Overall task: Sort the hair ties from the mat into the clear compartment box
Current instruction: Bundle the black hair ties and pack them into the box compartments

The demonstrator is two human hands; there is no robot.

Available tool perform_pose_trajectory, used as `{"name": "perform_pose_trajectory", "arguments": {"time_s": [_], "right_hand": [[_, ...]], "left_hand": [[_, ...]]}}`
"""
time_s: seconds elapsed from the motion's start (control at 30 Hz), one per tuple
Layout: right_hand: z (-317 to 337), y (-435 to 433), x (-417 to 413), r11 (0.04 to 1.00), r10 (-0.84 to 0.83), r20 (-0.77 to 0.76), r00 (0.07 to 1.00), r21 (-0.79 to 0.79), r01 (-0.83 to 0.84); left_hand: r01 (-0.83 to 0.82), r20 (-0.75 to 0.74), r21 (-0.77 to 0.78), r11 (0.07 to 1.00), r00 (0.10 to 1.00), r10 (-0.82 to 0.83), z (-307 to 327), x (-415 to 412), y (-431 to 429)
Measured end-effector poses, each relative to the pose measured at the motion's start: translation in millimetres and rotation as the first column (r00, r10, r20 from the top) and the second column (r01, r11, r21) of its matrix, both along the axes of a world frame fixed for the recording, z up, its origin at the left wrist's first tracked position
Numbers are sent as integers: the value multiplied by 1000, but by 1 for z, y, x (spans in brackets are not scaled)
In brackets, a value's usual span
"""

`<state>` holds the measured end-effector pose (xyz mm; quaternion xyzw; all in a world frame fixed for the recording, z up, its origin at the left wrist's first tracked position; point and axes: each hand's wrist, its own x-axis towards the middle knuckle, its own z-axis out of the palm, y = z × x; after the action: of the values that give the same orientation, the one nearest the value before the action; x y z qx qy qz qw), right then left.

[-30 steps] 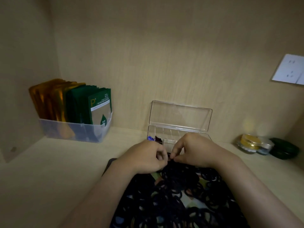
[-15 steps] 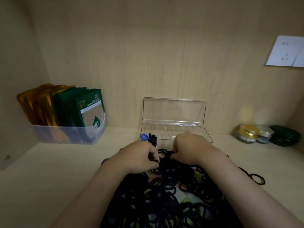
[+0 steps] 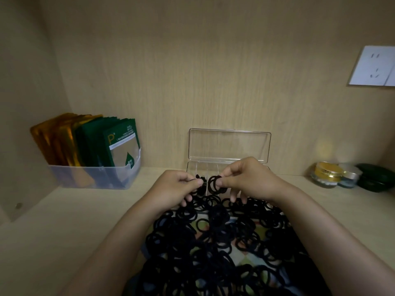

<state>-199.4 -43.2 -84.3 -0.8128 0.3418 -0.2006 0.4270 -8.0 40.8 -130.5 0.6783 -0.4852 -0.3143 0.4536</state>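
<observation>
Starting at your far left, a translucent bin sits against the back wall, packed with upright gold and green sachets; it stands well apart from your work. Next comes your left hand, thumb and forefinger pressed together on a black hair tie, the other fingers curled down toward the heap. Just beyond your knuckles stands the clear compartment box, its lid raised upright against the wall; a few dark ties already lie in a left-hand compartment, though which one exactly you cannot make out behind your fingers. Your right hand pinches a small bunch of black loops between thumb and forefinger, held just in front of the box, the remaining fingers spread downward and touching the pile. Below both hands the patterned mat is almost buried under a dense heap of black hair ties. Further right, a gold-topped jar, a smaller jar and a dark green case sit near the wall; above them a white socket.
</observation>
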Motion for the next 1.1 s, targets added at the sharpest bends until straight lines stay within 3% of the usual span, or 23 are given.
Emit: {"name": "perform_pose_trajectory", "arguments": {"time_s": [0.13, 0.33, 0.47, 0.63, 0.7, 0.83, 1.1], "right_hand": [[-1, 9, 9, 992, 43, 112, 993, 115, -56], [-14, 12, 21, 992, -121, 56, 991, -26, 123], [-22, 11, 23, 988, -117, 17, 993, -100, 118], [-14, 7, 15, 994, 0, -108, 994, -113, -12], [-11, 4, 10, 973, -30, -265, 964, -228, -32], [-19, 4, 9, 929, -88, -609, 788, -336, -156], [-29, 5, 15, 941, 0, -604, 797, -270, -205]], "left_hand": [[22, -220, -10, 1000, 975, -24, 4, -9, 0], [164, -439, -9, 986, 885, -151, 9, -13, 3], [203, -228, 27, 979, 955, -192, 6, -7, 3], [115, -120, 58, 992, 987, -107, 3, 5, 4], [72, -68, 60, 996, 995, -68, 2, 9, 4], [28, -10, 49, 998, 1000, -27, 2, 10, 2], [12, 129, 66, 998, 991, -20, 4, 5, 5]]}}
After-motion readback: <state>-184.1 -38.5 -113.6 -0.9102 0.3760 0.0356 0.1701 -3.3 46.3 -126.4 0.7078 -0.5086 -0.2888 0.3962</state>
